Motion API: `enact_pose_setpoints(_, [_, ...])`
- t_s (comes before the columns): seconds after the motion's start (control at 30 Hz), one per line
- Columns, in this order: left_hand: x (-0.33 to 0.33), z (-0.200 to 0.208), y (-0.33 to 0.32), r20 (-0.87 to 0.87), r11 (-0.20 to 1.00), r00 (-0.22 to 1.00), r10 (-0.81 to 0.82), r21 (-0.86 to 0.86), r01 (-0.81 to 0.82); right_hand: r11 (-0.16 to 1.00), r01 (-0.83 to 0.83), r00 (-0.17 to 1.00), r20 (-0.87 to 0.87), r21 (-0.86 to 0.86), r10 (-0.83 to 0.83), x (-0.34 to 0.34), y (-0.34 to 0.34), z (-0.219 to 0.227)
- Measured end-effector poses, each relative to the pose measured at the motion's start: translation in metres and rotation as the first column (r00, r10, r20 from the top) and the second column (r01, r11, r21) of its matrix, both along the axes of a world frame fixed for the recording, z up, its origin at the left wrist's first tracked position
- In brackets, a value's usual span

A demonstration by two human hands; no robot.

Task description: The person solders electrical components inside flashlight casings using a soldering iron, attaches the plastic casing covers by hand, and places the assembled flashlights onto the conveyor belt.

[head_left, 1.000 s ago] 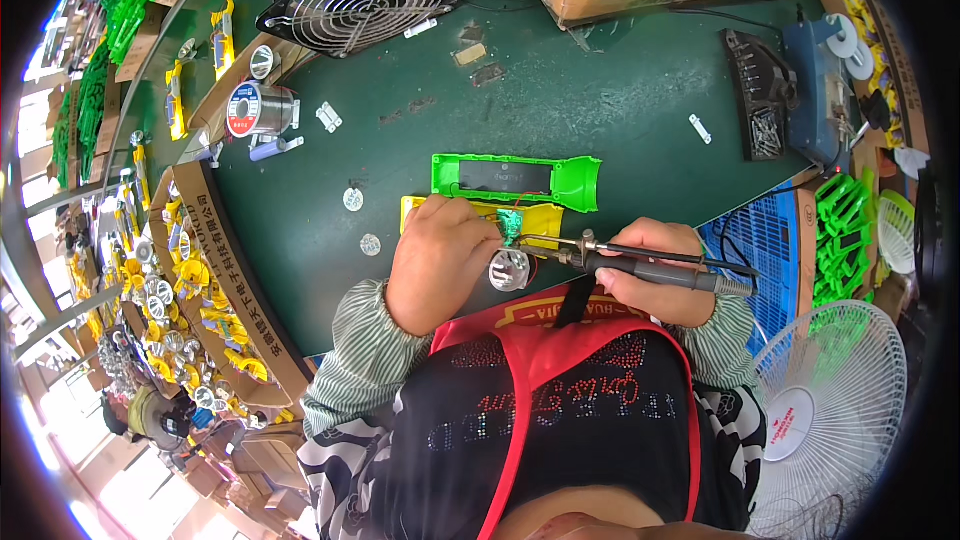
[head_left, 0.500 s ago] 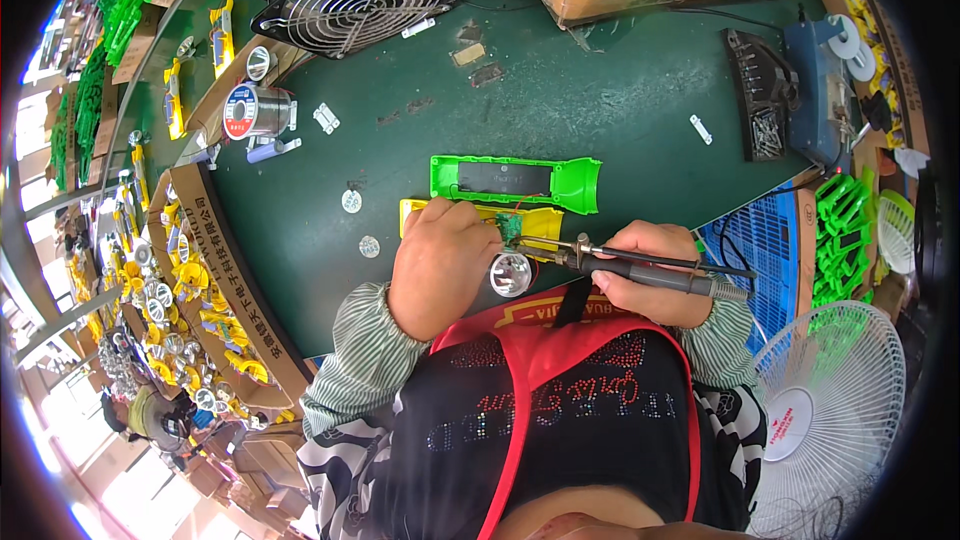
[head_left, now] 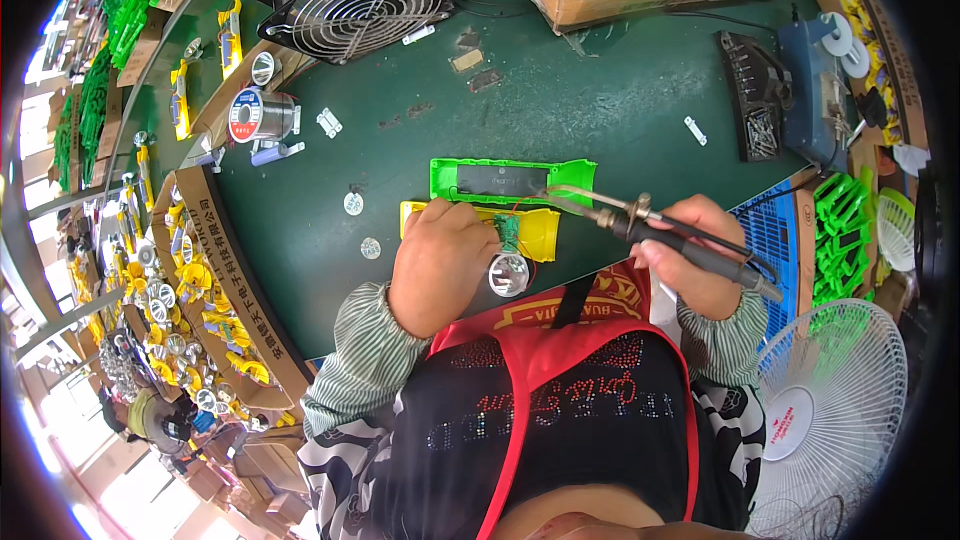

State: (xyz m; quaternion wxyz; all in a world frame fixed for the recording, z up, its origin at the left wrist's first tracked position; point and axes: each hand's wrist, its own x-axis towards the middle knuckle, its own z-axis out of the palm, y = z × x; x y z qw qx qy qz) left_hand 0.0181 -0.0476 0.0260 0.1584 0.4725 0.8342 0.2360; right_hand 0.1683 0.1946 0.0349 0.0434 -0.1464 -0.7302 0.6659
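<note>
Right hand (head_left: 708,287) pinched soldering iron (head_left: 697,253). Circuit board (head_left: 508,230) lay leftward, nearer left hand (head_left: 440,262), finger grip undeterminable. Yellow shell (head_left: 543,234) ran left-right.

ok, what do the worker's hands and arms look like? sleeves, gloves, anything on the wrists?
Left hand and right hand: bare, no gloves. No watch or bracelet visible. Sleeves: loose, fine green-and-white stripes, gathered at the wrists. Above them, black-and-white patterned fabric. No markings I can make out on the sleeves.
</note>
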Motion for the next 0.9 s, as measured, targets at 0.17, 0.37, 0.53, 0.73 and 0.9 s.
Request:
enact_pose_setpoints(0.17, [-0.001,0.001,-0.002,-0.033,1.000,0.999,-0.028,0.011,0.028,0.975,0.220,0.967,-0.121,-0.038,-0.223,-0.025,0.010,0.017])
enact_pose_setpoints(0.37, [-0.006,0.006,-0.009,0.175,0.993,0.984,0.027,0.105,-0.046,0.889,0.442,0.825,-0.443,0.119,-0.351,-0.081,0.052,0.027])
enact_pose_setpoints(0.53, [-0.047,0.019,-0.003,-0.102,0.999,0.995,0.016,0.039,-0.012,0.723,0.438,0.872,-0.446,0.534,-0.199,-0.134,0.089,0.034])
enact_pose_setpoints(0.73, [-0.080,-0.015,0.005,0.086,0.963,0.986,-0.143,-0.219,0.159,0.558,0.134,0.984,-0.176,0.819,0.021,-0.176,0.125,0.018])
enact_pose_setpoints(0.9, [-0.061,-0.002,-0.025,-0.149,0.962,0.952,-0.267,-0.097,0.255,0.490,0.062,0.977,-0.152,0.869,0.147,-0.194,0.154,-0.009])
